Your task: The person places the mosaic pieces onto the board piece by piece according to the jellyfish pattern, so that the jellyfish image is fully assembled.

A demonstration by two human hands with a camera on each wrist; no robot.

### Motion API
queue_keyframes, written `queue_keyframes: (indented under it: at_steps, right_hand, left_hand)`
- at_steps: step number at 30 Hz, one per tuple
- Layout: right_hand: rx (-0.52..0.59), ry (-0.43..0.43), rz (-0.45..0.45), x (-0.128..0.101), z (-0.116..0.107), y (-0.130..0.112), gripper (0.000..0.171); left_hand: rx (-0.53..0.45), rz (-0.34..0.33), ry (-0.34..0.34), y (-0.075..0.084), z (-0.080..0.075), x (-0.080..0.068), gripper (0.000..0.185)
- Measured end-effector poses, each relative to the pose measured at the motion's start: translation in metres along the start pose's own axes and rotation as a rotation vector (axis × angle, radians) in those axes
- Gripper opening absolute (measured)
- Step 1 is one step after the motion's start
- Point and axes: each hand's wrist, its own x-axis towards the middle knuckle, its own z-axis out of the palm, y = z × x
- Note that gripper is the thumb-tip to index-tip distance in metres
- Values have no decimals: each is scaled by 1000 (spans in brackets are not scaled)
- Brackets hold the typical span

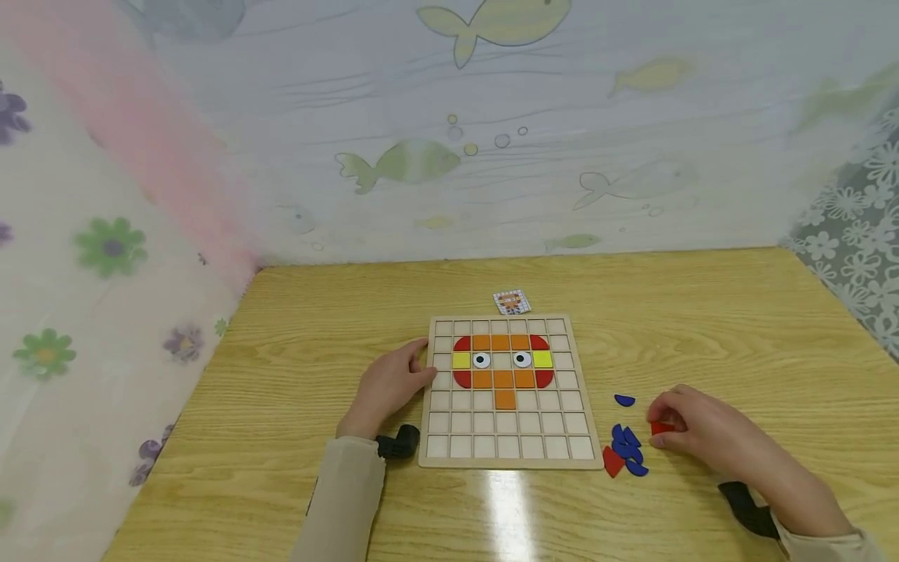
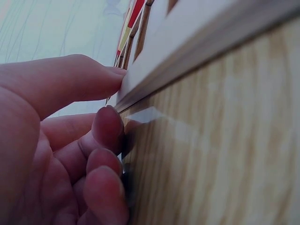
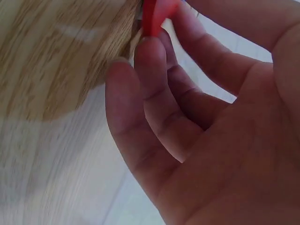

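Observation:
My right hand (image 1: 702,429) pinches a red piece (image 1: 661,428) between thumb and fingers, right of the loose pieces. In the right wrist view the red piece (image 3: 157,16) shows at the fingertips, its outline partly hidden. My left hand (image 1: 389,384) rests against the left edge of a wooden grid board (image 1: 511,462). In the left wrist view the thumb (image 2: 101,79) touches the board's side, with the other fingers loosely bent beside it near the tabletop. Red corner pieces (image 1: 461,379), orange squares (image 1: 504,400), yellow squares (image 1: 543,359) and two eye discs (image 1: 522,359) fill some cells.
Several blue half-round pieces (image 1: 621,449) lie right of the board, one blue piece (image 1: 624,400) apart from them. A loose red fan-shaped piece (image 1: 613,461) is beside the cluster. Behind the board lies a small pattern card (image 1: 512,302) on the wooden table (image 1: 316,312).

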Motion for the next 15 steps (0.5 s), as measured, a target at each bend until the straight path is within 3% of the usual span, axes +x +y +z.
queue_keyframes:
  at_steps: [15]
  right_hand:
    - [-54,4,-111,9,-6,-3,8]
  left_hand:
    - [-11,3,-2,-3,2,2,54]
